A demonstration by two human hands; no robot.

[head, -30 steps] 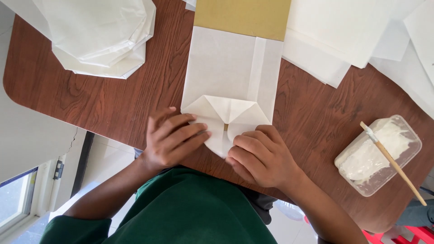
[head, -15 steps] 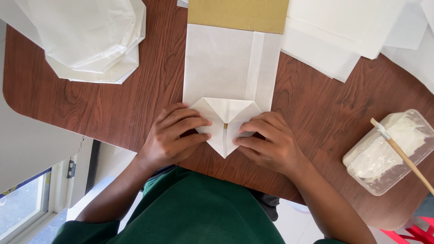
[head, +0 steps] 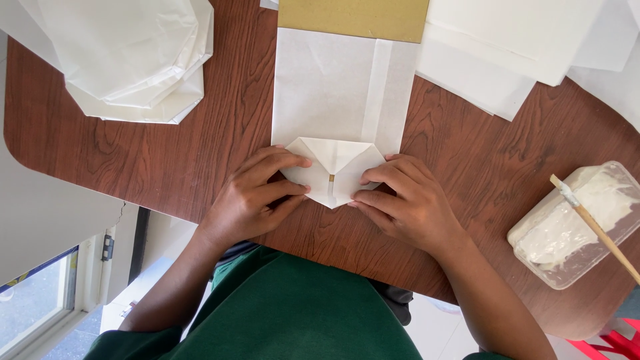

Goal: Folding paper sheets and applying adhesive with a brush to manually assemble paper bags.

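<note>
Head view: your left hand (head: 257,193) and right hand (head: 403,200) both lie flat on the folded end of the white paper bag (head: 337,107), which rests lengthwise on the brown wood-grain bench (head: 167,153) directly in front of you. Against the frame a second earlier, both hands have slid slightly apart and toward the bag's outer corners; the folded flaps (head: 333,170) now sit flatter, meeting at a centre seam with a small gap showing. Judgement: the fold looks creased and held, not yet released. Fingers of both hands are extended and pressing down on the paper, gripping nothing. A tan paper strip (head: 353,17) covers the bag's far end. Containers: one clear plastic tub (head: 573,230) at your right holds white paste, with a wooden-handled brush (head: 597,230) resting across it. A stack of folded white paper (head: 133,60) lies far left; loose white sheets (head: 520,47) lie far right.
</note>
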